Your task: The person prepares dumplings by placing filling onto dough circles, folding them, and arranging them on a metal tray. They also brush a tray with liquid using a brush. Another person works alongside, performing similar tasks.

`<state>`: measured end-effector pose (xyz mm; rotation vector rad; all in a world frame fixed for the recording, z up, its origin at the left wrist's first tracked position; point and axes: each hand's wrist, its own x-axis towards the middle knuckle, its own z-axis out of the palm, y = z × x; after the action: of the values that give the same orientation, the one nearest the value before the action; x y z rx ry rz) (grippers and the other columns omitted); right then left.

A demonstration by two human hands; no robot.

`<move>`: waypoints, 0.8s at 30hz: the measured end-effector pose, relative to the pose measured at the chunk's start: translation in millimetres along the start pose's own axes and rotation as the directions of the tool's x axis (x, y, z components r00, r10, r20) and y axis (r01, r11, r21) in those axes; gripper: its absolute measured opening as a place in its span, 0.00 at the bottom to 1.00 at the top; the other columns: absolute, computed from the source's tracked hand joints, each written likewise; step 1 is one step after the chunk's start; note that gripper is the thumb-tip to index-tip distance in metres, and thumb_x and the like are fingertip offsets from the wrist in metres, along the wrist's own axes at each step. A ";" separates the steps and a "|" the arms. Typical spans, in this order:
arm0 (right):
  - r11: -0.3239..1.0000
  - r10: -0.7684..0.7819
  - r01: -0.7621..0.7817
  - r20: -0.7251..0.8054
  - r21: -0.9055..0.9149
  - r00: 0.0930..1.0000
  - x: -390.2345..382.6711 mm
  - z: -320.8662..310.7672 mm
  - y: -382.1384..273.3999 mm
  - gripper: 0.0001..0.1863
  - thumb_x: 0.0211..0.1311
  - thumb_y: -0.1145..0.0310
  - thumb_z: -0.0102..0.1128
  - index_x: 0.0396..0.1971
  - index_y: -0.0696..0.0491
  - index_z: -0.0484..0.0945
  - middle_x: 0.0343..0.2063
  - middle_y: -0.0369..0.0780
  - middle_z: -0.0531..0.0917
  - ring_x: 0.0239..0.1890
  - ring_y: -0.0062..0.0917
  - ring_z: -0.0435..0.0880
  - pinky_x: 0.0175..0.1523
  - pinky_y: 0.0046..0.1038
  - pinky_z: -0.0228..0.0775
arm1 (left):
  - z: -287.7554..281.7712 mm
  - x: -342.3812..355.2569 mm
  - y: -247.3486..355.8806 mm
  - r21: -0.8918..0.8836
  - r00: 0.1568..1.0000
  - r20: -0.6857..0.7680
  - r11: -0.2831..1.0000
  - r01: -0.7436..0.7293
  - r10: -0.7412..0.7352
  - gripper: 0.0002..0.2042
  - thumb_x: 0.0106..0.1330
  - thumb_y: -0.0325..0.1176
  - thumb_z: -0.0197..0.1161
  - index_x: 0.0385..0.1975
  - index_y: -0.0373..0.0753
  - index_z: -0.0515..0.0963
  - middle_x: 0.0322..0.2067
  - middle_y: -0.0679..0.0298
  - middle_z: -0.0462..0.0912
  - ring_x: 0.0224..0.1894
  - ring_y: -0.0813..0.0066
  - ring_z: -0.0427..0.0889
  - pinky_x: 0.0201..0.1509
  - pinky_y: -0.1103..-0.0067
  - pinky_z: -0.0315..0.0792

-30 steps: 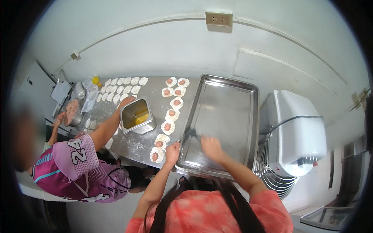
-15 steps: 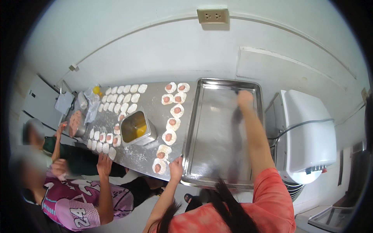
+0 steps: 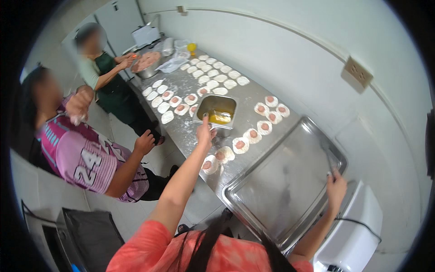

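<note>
My left hand point(image 3: 206, 132) reaches to the square metal container point(image 3: 226, 100) and has its near rim between thumb and fingers. Yellow liquid point(image 3: 219, 117) lies in the bottom of that container. Over the right side of the large metal tray point(image 3: 290, 174), my right hand point(image 3: 336, 185) grips a thin, dark brush-like tool point(image 3: 329, 156); its far end is blurred. The tray has a wet-looking sheen and holds nothing else. Left of it, dough rounds topped with pink filling point(image 3: 240, 144) lie in a line on the floured metal table point(image 3: 181, 136).
Plain dough rounds point(image 3: 220, 78) sit in rows farther back. A bowl of pink filling point(image 3: 146, 68) stands at the far end beside a co-worker in a green apron point(image 3: 108, 77). Another co-worker in a pink jersey point(image 3: 90, 154) stands at left. A white machine point(image 3: 358, 226) adjoins the tray.
The view has swung left. My left hand has left the tray's near left corner and taken the container's rim. My right hand still holds the tool over the tray, now nearer its right edge.
</note>
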<state>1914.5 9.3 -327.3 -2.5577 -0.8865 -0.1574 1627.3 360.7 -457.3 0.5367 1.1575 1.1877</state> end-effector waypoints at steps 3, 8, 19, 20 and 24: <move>0.972 -0.139 0.096 0.191 0.216 0.972 -6.6 38.7 -39.6 0.18 0.50 0.68 0.59 0.44 0.47 0.77 0.29 0.50 0.80 0.33 0.41 0.80 0.39 0.33 0.69 | -12.9 59.2 -1.3 0.143 0.996 -0.077 0.989 -0.041 0.053 0.16 0.54 0.36 0.59 0.34 0.28 0.70 0.25 0.59 0.75 0.22 0.70 0.77 0.18 0.78 0.73; 0.800 -0.475 0.333 0.187 0.499 0.860 -31.9 80.3 -97.3 0.18 0.49 0.73 0.58 0.43 0.52 0.77 0.32 0.50 0.80 0.35 0.36 0.81 0.43 0.29 0.69 | -27.4 61.7 -7.8 0.248 0.933 -0.216 0.941 -0.231 0.287 0.12 0.52 0.32 0.56 0.22 0.26 0.73 0.18 0.54 0.75 0.16 0.69 0.74 0.17 0.73 0.67; 0.421 -0.902 0.901 0.159 0.107 0.402 -84.7 65.7 -230.3 0.21 0.55 0.49 0.52 0.44 0.44 0.77 0.28 0.51 0.79 0.32 0.47 0.78 0.36 0.43 0.68 | -178.0 -76.6 24.7 0.132 0.902 -0.133 0.910 -0.394 0.410 0.12 0.45 0.34 0.57 0.20 0.28 0.72 0.17 0.56 0.74 0.16 0.70 0.74 0.17 0.75 0.67; 0.347 -0.938 0.890 0.115 0.297 0.328 -98.3 81.3 -243.9 0.20 0.43 0.74 0.59 0.42 0.55 0.77 0.32 0.48 0.81 0.37 0.38 0.80 0.45 0.31 0.69 | -199.0 -96.4 28.7 0.148 0.902 -0.138 0.909 -0.390 0.410 0.12 0.44 0.34 0.57 0.19 0.29 0.71 0.17 0.56 0.74 0.15 0.70 0.74 0.16 0.75 0.67; 0.076 -0.996 0.963 0.064 0.259 0.061 -207.8 117.5 -267.2 0.19 0.40 0.69 0.63 0.40 0.46 0.79 0.26 0.47 0.81 0.31 0.43 0.79 0.39 0.39 0.70 | -310.8 -147.1 1.3 0.234 0.834 -0.182 0.846 -0.479 0.522 0.10 0.43 0.33 0.58 0.15 0.31 0.69 0.14 0.58 0.72 0.15 0.71 0.73 0.16 0.76 0.67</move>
<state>1582.9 130.8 -388.0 -1.2737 -2.5379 -0.1666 1356.0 156.8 -511.9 0.8954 1.3860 1.6449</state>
